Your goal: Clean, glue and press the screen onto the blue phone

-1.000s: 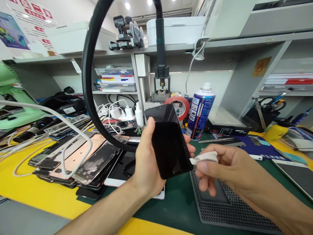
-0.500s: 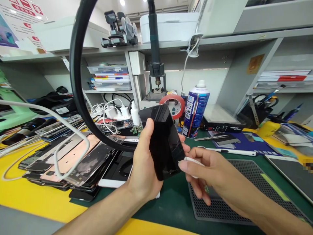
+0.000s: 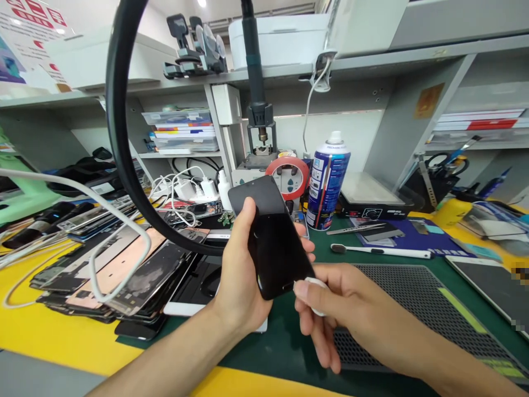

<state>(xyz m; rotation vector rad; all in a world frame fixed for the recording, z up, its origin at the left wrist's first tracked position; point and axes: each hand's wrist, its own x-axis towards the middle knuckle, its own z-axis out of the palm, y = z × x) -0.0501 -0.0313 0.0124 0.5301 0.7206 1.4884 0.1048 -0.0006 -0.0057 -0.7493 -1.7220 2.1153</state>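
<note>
My left hand (image 3: 239, 275) is wrapped round a smartphone (image 3: 279, 242), thumb along one long edge and fingertips behind the other. The phone is tilted, its dark glossy screen turned up towards me. Near the phone's lower right corner, my right hand (image 3: 330, 303) pinches a small white rounded object (image 3: 317, 289) between thumb and fingers. Its kind is not clear, and the fingers cover part of it. The thumb tip is at the phone's bottom edge; whether the white object touches the phone I cannot tell. The other right fingers hang loosely below.
A black ring (image 3: 113, 110) arches close at the left. Stacked phone parts (image 3: 124, 275) and a looped white cable (image 3: 140, 231) lie beneath it. Behind the phone stand a spray can (image 3: 328, 182) and red tape (image 3: 305, 176). A brush (image 3: 384, 251) and a grey mat (image 3: 405, 309) lie right.
My right hand has moved down and slightly left along the phone's bottom edge, uncovering the brush's head. The phone has shifted slightly left in the view. Both grips stay closed.
</note>
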